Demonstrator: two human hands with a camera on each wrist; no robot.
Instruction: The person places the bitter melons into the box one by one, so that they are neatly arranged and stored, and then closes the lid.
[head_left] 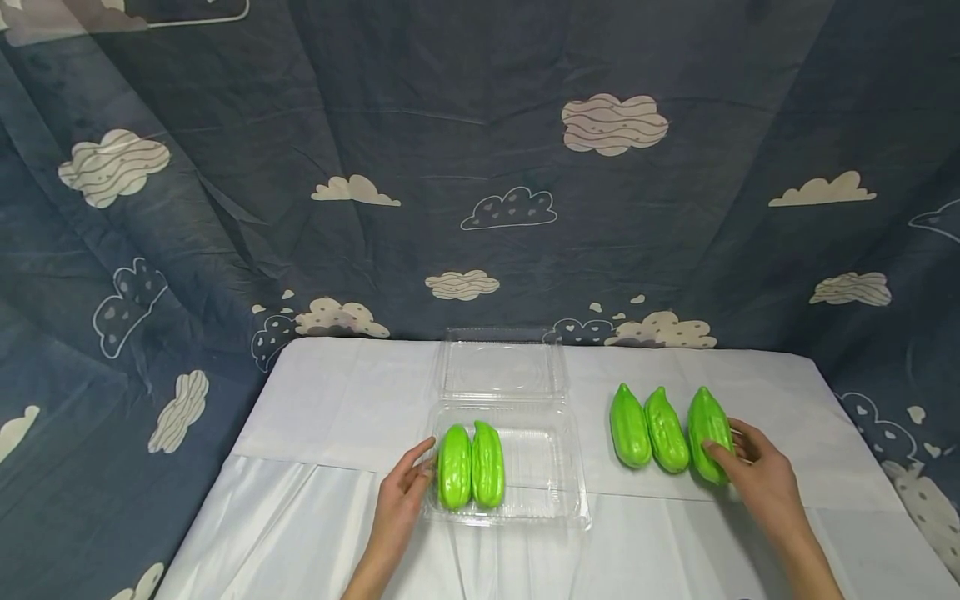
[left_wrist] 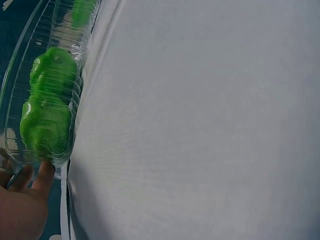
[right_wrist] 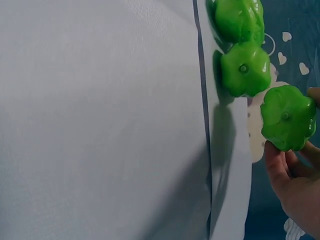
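In the head view, my right hand (head_left: pixel 761 475) grips a glossy green bitter melon (head_left: pixel 708 433), thumb on its near side and fingers at its right. The right wrist view shows this bitter melon (right_wrist: pixel 287 117) end-on between thumb and fingers. Two more bitter melons (head_left: pixel 628 427) (head_left: pixel 667 431) lie side by side just left of it. My left hand (head_left: pixel 401 496) rests its fingertips against the left side of a clear plastic clamshell box (head_left: pixel 536 500). Inside the box's left half, two bitter melons (head_left: pixel 454 467) (head_left: pixel 488 465) lie parallel; the left wrist view shows them through the wall.
The box's clear lid (head_left: pixel 501 367) lies folded back toward the far edge of the table. A white cloth (head_left: pixel 337 392) covers the table, with a crease running across it. Behind hangs a dark blue curtain (head_left: pixel 420 108) with cloud prints.
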